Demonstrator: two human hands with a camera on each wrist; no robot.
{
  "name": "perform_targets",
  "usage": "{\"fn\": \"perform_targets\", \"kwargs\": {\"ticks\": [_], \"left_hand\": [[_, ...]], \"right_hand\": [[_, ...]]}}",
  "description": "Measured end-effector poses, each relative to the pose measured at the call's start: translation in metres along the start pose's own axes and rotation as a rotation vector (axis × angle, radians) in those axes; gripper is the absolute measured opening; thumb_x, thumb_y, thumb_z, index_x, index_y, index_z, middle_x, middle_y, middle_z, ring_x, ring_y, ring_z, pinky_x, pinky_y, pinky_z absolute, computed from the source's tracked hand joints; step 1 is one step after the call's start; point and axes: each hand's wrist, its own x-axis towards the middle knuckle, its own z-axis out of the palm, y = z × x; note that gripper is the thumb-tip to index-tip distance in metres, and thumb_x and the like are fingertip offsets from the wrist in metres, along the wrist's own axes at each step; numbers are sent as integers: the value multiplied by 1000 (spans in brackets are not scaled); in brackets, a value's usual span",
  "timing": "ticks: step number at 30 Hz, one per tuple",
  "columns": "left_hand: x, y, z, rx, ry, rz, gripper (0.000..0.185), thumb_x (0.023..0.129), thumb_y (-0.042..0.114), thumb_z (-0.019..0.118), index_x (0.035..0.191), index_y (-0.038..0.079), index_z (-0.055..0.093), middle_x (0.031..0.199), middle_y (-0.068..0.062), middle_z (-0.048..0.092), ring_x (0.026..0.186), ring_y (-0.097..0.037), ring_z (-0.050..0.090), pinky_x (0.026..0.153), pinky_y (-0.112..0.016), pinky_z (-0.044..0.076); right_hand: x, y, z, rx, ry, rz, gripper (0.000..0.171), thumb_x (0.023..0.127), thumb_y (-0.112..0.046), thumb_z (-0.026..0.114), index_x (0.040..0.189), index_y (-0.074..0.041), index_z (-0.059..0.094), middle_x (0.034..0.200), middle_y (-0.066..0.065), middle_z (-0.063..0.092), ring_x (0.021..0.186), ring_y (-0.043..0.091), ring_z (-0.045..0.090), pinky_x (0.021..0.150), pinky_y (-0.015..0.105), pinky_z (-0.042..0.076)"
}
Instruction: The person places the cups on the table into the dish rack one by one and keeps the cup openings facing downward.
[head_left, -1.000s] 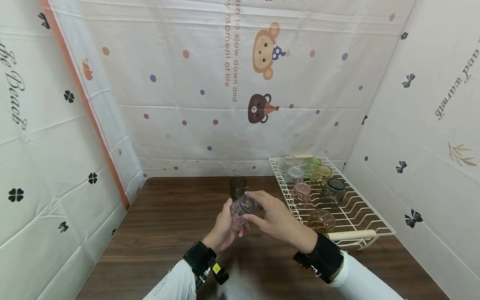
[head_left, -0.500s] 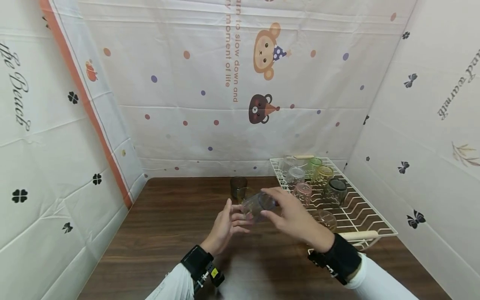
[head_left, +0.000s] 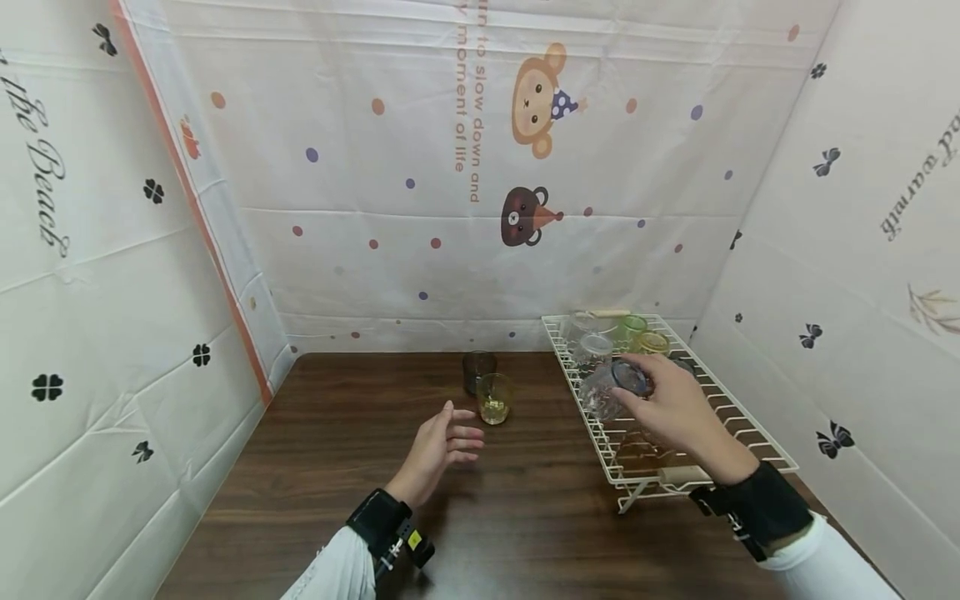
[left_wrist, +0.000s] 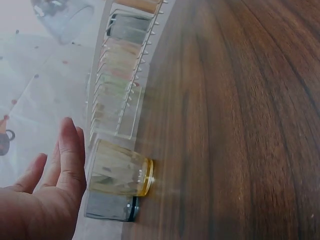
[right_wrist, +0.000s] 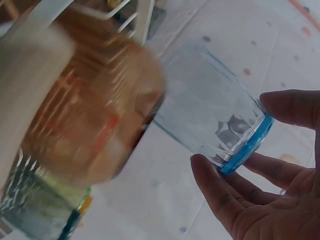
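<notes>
My right hand (head_left: pixel 660 398) holds a clear glass with a blue base (head_left: pixel 613 386) by its bottom end, tipped over the white wire rack (head_left: pixel 738 421). In the right wrist view the fingertips (right_wrist: pixel 212 172) curl round the blue base of this glass (right_wrist: pixel 212 125), with an amber glass (right_wrist: pixel 90 130) close beneath it. My left hand (head_left: pixel 442 442) hovers open above the wooden table (head_left: pixel 315 467), fingers straight, holding nothing. A yellow glass (head_left: pixel 495 397) and a dark glass (head_left: pixel 477 372) stand just beyond it; the left wrist view shows the yellow glass (left_wrist: pixel 120 172) beside my left hand (left_wrist: pixel 50 190).
Several coloured glasses (head_left: pixel 645 337) sit upside down at the rack's far end, and an amber one (head_left: pixel 637 450) lies near its front. Printed white cloth walls (head_left: pixel 450 208) enclose the table on three sides.
My left hand let go of the blue-based glass and stayed over the table. My right hand carried the glass rightward, from the middle to above the rack.
</notes>
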Motion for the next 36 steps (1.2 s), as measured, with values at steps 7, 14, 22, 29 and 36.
{"fn": "perform_targets", "kwargs": {"ticks": [7, 14, 22, 29, 36], "left_hand": [[-3, 2, -3, 24, 51, -5, 62, 117, 47, 36, 146, -6, 52, 120, -21, 73, 110, -30, 74, 87, -34, 64], [-2, 2, -6, 31, 90, -19, 57, 117, 44, 38, 144, -2, 55, 127, -28, 70, 104, -23, 75, 86, -33, 64], [-3, 3, -8, 37, 114, -16, 53, 117, 41, 39, 142, -2, 57, 127, -28, 70, 104, -24, 75, 87, -33, 63], [-3, 5, -8, 42, 131, -6, 51, 117, 39, 40, 141, -3, 58, 124, -27, 72, 100, -20, 76, 87, -33, 64], [-5, 6, -7, 85, 126, -1, 49, 116, 38, 45, 139, -2, 59, 122, -25, 73, 98, -19, 76, 87, -34, 64]], "right_hand": [[5, 24, 2, -33, -83, 118, 62, 98, -35, 74, 146, 3, 60, 142, 34, 63, 126, 54, 62, 100, 68, 52], [10, 35, 9, -36, -128, 146, 63, 95, -34, 77, 141, 6, 63, 137, 35, 66, 121, 54, 65, 96, 67, 54], [14, 40, 18, -85, -191, 160, 61, 91, -36, 79, 134, 6, 67, 122, 30, 74, 100, 43, 73, 80, 57, 58], [13, 39, 22, -109, -248, 171, 56, 88, -33, 80, 128, 4, 70, 108, 24, 78, 88, 34, 72, 74, 53, 58], [15, 38, 26, -125, -315, 206, 53, 88, -33, 81, 124, 4, 71, 96, 15, 78, 85, 31, 71, 76, 54, 58]]}}
